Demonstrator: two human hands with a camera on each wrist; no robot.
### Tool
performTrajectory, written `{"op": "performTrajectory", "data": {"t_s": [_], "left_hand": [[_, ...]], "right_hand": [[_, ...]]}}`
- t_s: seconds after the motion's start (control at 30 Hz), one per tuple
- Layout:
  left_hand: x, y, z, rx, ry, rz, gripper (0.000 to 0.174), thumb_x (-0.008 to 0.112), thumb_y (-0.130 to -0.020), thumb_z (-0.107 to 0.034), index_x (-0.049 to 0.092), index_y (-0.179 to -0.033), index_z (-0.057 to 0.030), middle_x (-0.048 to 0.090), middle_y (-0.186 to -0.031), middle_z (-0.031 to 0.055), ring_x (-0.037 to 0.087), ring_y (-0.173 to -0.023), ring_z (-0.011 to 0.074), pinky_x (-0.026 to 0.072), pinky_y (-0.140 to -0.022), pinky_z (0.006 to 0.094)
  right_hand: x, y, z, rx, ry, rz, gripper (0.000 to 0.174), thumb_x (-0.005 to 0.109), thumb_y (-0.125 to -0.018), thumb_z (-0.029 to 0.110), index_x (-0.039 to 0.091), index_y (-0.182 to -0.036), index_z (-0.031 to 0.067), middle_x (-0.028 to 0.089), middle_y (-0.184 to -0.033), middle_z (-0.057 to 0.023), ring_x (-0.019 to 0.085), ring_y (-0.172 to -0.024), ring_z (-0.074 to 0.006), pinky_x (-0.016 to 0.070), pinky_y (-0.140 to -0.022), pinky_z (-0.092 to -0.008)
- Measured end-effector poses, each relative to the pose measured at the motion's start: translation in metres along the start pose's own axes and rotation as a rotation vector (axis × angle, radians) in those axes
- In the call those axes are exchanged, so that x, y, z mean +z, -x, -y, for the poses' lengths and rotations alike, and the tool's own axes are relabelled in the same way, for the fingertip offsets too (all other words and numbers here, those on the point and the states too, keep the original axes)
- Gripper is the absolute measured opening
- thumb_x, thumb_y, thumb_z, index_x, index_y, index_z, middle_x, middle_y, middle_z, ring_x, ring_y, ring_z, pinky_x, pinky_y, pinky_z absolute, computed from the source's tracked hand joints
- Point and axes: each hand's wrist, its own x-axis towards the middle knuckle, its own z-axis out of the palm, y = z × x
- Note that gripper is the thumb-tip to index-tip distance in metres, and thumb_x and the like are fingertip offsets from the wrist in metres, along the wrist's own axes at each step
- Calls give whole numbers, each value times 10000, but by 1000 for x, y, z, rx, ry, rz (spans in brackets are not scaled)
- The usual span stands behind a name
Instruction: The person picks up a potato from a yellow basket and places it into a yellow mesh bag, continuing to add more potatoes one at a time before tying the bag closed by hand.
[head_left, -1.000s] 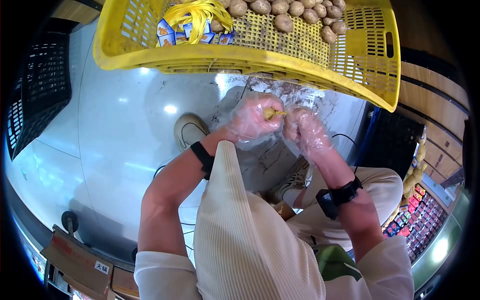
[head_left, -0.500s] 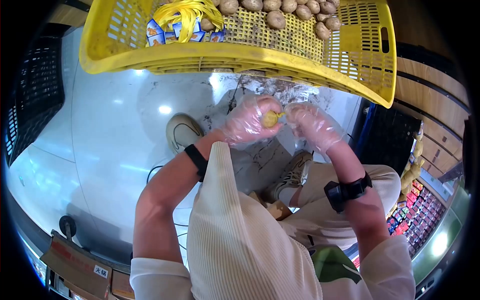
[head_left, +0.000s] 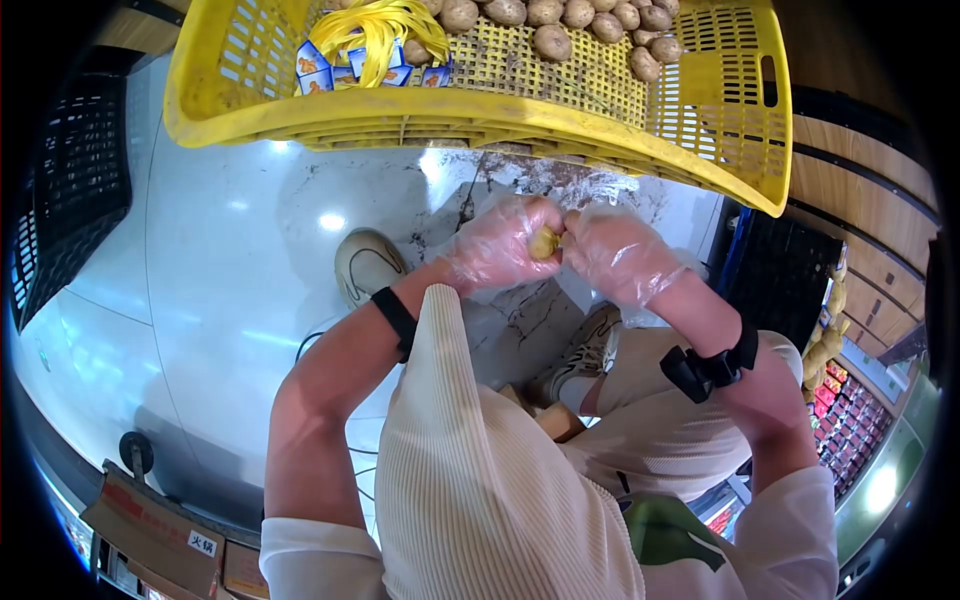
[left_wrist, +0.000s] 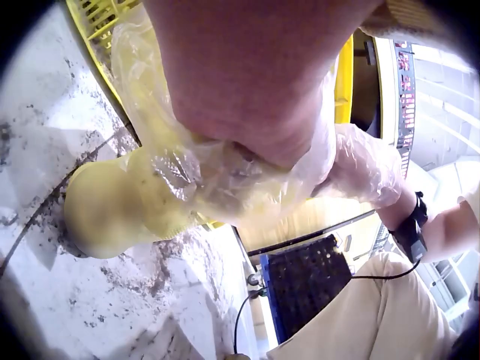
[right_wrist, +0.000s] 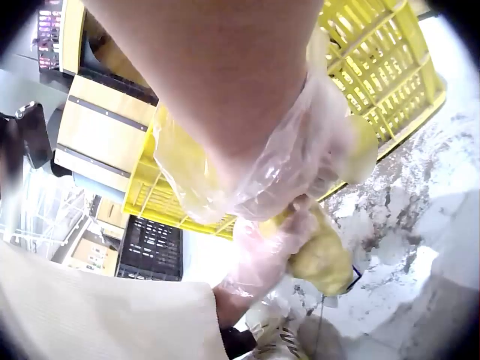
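Note:
My left hand (head_left: 505,245), in a clear plastic glove, grips the gathered neck of a yellow net bag (head_left: 544,243). Also gloved, my right hand (head_left: 620,250) meets it from the right, its fingertips pinching at the end of the netting. Below the hands the filled part of the bag hangs, with rounded, potato-like lumps showing yellow through the mesh in the left wrist view (left_wrist: 112,202). From the right wrist, the net bag (right_wrist: 322,259) is seen beneath the left hand (right_wrist: 262,255). The gloves and fingers hide the pinched end.
Ahead stands a yellow crate (head_left: 480,110) holding loose potatoes (head_left: 552,42), a bundle of yellow net bags (head_left: 375,35) and blue tags (head_left: 313,70). A black crate (head_left: 75,190) is at the left. Shoes (head_left: 368,265) rest on the dirt-marked tiled floor (head_left: 230,260).
My right hand has turned and come in against the left, covering the netting strand that showed between them. The left hand keeps its grip. The view has shifted slightly.

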Motion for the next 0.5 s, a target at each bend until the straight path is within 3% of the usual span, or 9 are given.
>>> {"op": "performTrajectory", "data": {"t_s": [0.13,0.23,0.3,0.33,0.4,0.43,0.5], "left_hand": [[-2,0,3,-6,25,23,294,784,-753,-161,580,-949,-80,657,-898,123,638,-862,349,504,-768,422],[-5,2,5,49,-15,37,305,805,-753,-185,596,-948,-79,657,-886,120,640,-844,343,500,-765,415],[-7,3,6,101,-47,51,313,821,-754,-202,610,-948,-76,660,-883,115,643,-834,336,499,-760,414],[-7,3,4,140,-16,48,305,830,-757,-219,625,-929,-72,663,-876,108,648,-825,324,499,-755,412],[-9,1,2,182,14,49,301,838,-760,-236,640,-910,-69,666,-869,101,653,-816,311,500,-751,409],[-8,1,0,197,56,28,287,837,-766,-234,647,-890,-58,666,-855,101,650,-793,300,498,-730,398],[-8,0,-1,216,96,13,276,835,-772,-231,654,-869,-47,665,-840,101,648,-770,289,496,-709,386]], "right_hand": [[2,6,-5,-128,-130,-71,216,518,-957,224,570,-918,18,612,-820,-226,589,-818,-450,473,-758,-521],[18,7,-9,-188,-254,-171,223,513,-950,234,567,-875,30,591,-787,-210,585,-760,-400,471,-717,-479],[22,11,-6,-71,-607,-110,247,488,-951,230,555,-812,37,560,-733,-158,553,-683,-295,450,-667,-423],[35,14,-6,-68,-609,-111,247,488,-951,230,555,-812,37,560,-733,-158,553,-683,-295,450,-667,-423],[58,16,-2,197,-930,-181,283,496,-967,274,591,-893,19,617,-809,-166,581,-750,-304,469,-729,-419],[57,16,1,202,-935,-183,283,496,-967,274,591,-893,19,617,-809,-166,581,-750,-304,469,-729,-419],[50,12,10,265,-957,-132,388,405,-989,316,527,-741,43,502,-627,-59,494,-617,-194,415,-610,-366]]}}
